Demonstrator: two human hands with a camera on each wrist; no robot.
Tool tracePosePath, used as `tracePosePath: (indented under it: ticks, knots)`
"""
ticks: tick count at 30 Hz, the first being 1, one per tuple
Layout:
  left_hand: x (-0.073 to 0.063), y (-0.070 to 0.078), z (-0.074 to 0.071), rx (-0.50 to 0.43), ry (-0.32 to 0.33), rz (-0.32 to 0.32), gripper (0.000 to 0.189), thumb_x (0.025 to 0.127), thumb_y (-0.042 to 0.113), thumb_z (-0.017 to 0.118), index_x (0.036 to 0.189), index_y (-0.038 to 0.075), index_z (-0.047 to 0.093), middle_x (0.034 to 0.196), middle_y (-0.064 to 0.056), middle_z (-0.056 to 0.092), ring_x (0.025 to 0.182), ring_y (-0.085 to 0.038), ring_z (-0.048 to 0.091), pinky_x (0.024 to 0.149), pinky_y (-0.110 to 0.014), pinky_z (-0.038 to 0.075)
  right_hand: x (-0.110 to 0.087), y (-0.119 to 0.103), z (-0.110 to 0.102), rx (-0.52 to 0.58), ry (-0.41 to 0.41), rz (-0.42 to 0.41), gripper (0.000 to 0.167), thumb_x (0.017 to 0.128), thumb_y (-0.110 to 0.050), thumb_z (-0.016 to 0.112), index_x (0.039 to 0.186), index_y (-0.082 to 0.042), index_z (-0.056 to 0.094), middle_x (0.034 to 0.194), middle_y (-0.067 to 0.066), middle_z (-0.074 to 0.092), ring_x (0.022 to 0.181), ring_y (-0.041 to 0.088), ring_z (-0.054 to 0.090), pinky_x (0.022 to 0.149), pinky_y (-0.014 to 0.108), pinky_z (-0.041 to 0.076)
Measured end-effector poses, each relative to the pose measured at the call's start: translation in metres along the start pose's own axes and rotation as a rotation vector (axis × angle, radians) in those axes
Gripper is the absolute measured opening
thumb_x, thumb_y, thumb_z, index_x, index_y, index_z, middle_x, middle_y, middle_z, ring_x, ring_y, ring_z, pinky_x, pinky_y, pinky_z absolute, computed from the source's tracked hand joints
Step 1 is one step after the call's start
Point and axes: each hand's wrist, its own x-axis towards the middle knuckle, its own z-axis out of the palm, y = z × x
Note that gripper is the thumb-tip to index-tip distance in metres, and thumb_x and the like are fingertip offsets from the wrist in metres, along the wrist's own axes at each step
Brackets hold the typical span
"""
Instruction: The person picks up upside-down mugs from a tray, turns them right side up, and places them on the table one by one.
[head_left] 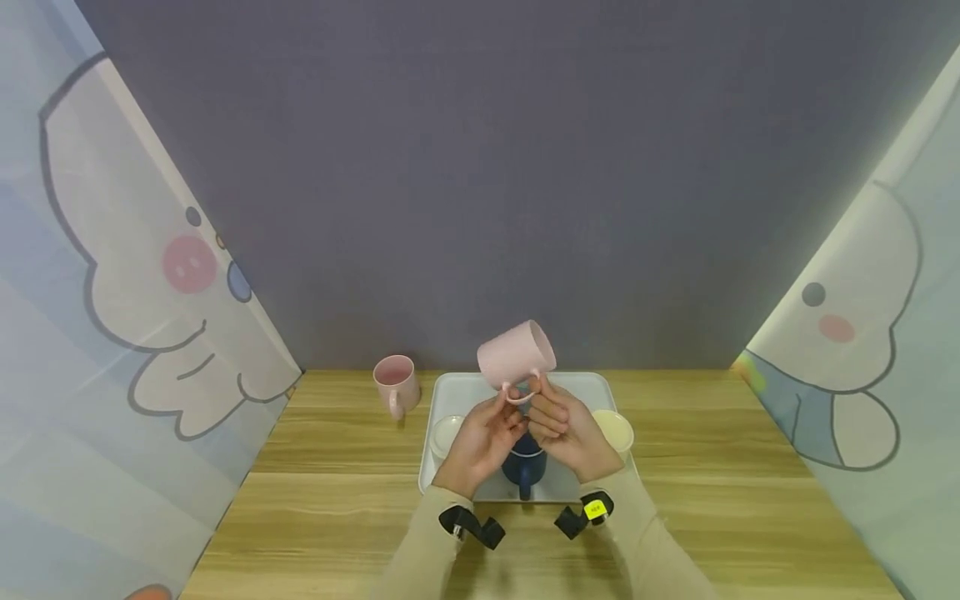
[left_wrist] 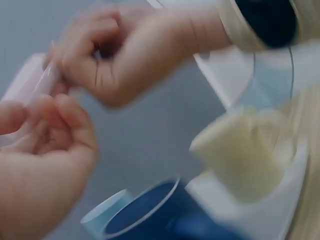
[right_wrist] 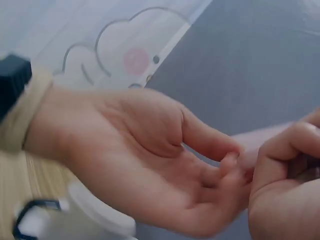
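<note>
- As far as the pictures show, handling is partway: one pale pink, smooth-sided cylindrical mug (head_left: 510, 358) is up in the air, lifted but not set down on any surface.
- Standing on the white rectangular tray (head_left: 456, 390) are a white round cup (head_left: 446, 432) at left, a navy blue mug (head_left: 524, 468) near the middle, a light blue cup (left_wrist: 106, 212) beside it and a pale yellow mug (head_left: 615, 429) at right.
- A second pale pink mug (head_left: 402, 392) stands upright on the wood-grained counter (head_left: 337, 500), just left of the tray; no hand touches it.
- The raised mug lies tilted on its side over the tray, mouth turned right, handle hanging down toward the near side.
- The left hand (head_left: 480, 443) pinches the handle close to the mug's base end, fingers bent together.
- The right hand (head_left: 568, 429) grips the handle's other end, near the rim, its fingers curled; the mug's body sits just beyond both sets of fingertips.
</note>
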Motion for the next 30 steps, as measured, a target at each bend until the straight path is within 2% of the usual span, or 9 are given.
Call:
tracePosePath:
  ticks: [4,9,12,16,20,23,25,28,30]
  knots:
    - [-0.008,0.01,-0.007,0.288,0.166,0.002,0.024,0.11,0.022,0.047,0.11,0.014,0.07,0.095,0.007,0.07,0.075,-0.006,0.054,0.078,-0.024,0.05,-0.005,-0.008,0.004,-0.35,0.001,-0.092,0.04,0.114,-0.023,0.02,0.1,-0.011,0.057,0.055,-0.007,0.04,0.048,0.013,0.02,0.05,0.026,0.012]
    - [-0.019,0.035,-0.032,0.619,0.432,0.164,0.019,0.106,0.015,0.054,0.109,0.001,0.066,0.086,0.003,0.07,0.067,-0.008,0.054,0.066,-0.021,0.049,-0.019,-0.03,0.005,-0.686,0.14,-0.179,0.031,0.113,-0.021,0.032,0.095,-0.011,0.056,0.055,-0.007,0.044,0.051,0.018,0.024,0.052,0.033,0.012]
    - [-0.029,0.048,-0.05,0.865,0.592,0.267,0.017,0.103,0.009,0.057,0.106,-0.004,0.067,0.082,-0.005,0.07,0.062,-0.008,0.054,0.06,-0.02,0.048,-0.029,-0.044,0.004,-0.808,0.262,-0.207,0.029,0.112,-0.023,0.038,0.094,-0.012,0.057,0.056,-0.009,0.047,0.051,0.017,0.028,0.052,0.034,0.012]
    - [-0.044,0.054,-0.077,1.172,0.74,0.321,0.013,0.098,0.004,0.063,0.101,-0.005,0.071,0.083,-0.016,0.071,0.065,-0.007,0.055,0.061,-0.02,0.046,-0.042,-0.061,-0.001,-0.863,0.369,-0.24,0.029,0.112,-0.022,0.039,0.093,-0.012,0.057,0.058,-0.011,0.051,0.051,0.016,0.03,0.053,0.035,0.012]
    - [-0.056,0.047,-0.104,1.453,0.796,0.285,0.007,0.09,0.002,0.069,0.094,-0.002,0.073,0.08,-0.013,0.072,0.069,-0.013,0.061,0.065,-0.026,0.05,-0.055,-0.075,-0.013,-0.826,0.427,-0.279,0.03,0.112,-0.021,0.038,0.091,-0.011,0.058,0.058,-0.01,0.054,0.049,0.011,0.036,0.049,0.031,0.016]
    - [-0.064,0.038,-0.12,1.617,0.793,0.188,0.006,0.087,0.005,0.072,0.091,0.0,0.072,0.076,-0.009,0.071,0.068,-0.019,0.065,0.063,-0.034,0.052,-0.065,-0.084,-0.026,-0.816,0.497,-0.295,0.031,0.111,-0.022,0.039,0.09,-0.012,0.059,0.065,-0.009,0.058,0.052,0.004,0.047,0.048,0.02,0.029]
    - [-0.068,0.033,-0.129,1.675,0.765,0.095,0.009,0.086,0.009,0.075,0.09,0.001,0.071,0.075,-0.008,0.07,0.068,-0.021,0.065,0.063,-0.036,0.052,-0.071,-0.089,-0.035,-0.829,0.564,-0.309,0.031,0.111,-0.022,0.041,0.089,-0.013,0.061,0.07,-0.009,0.06,0.056,0.002,0.051,0.052,0.015,0.039]
    - [-0.071,0.027,-0.138,1.695,0.726,-0.043,0.012,0.084,0.015,0.077,0.085,0.005,0.07,0.074,-0.005,0.07,0.07,-0.021,0.063,0.064,-0.036,0.05,-0.08,-0.096,-0.051,-0.862,0.653,-0.316,0.031,0.111,-0.021,0.042,0.088,-0.013,0.061,0.077,-0.008,0.061,0.058,0.001,0.053,0.054,0.014,0.042]
    - [-0.072,0.025,-0.143,1.681,0.706,-0.081,0.012,0.084,0.015,0.077,0.082,0.005,0.069,0.074,-0.005,0.069,0.07,-0.021,0.062,0.064,-0.036,0.05,-0.086,-0.099,-0.061,-0.856,0.7,-0.317,0.03,0.11,-0.019,0.043,0.088,-0.013,0.062,0.077,-0.007,0.061,0.059,0.001,0.053,0.054,0.013,0.043]
